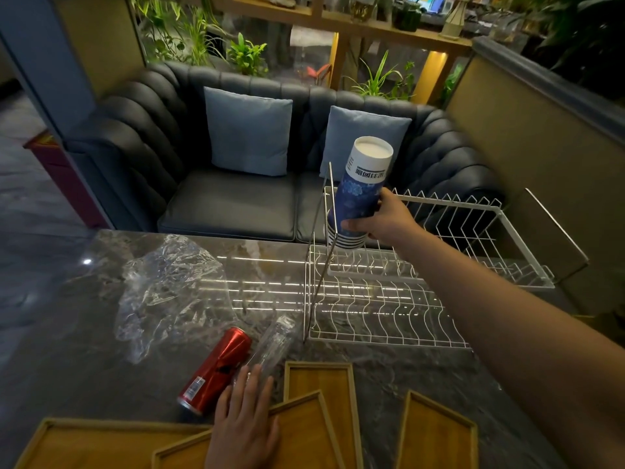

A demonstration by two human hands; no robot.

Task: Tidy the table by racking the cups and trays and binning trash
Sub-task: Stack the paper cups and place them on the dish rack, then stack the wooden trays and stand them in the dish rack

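Note:
My right hand (382, 220) grips a stack of blue and white paper cups (362, 187), held upside down over the left end of the white wire rack (382, 309). My left hand (245, 421) lies flat, fingers apart, on a wooden tray (304, 431) at the near edge, its fingertips touching a clear plastic bottle (274, 343) that lies on its side. A red can (216, 368) lies next to the bottle. Crumpled clear plastic wrap (169, 292) sits to the left. Other wooden trays (318, 377) (436, 434) (98, 445) lie along the near edge.
The dark marble table (406, 374) carries everything. The rack's upper tier (473, 231) reaches over the far right part of the table. A dark sofa (230, 204) with two blue cushions stands behind the table, and a wall rises on the right.

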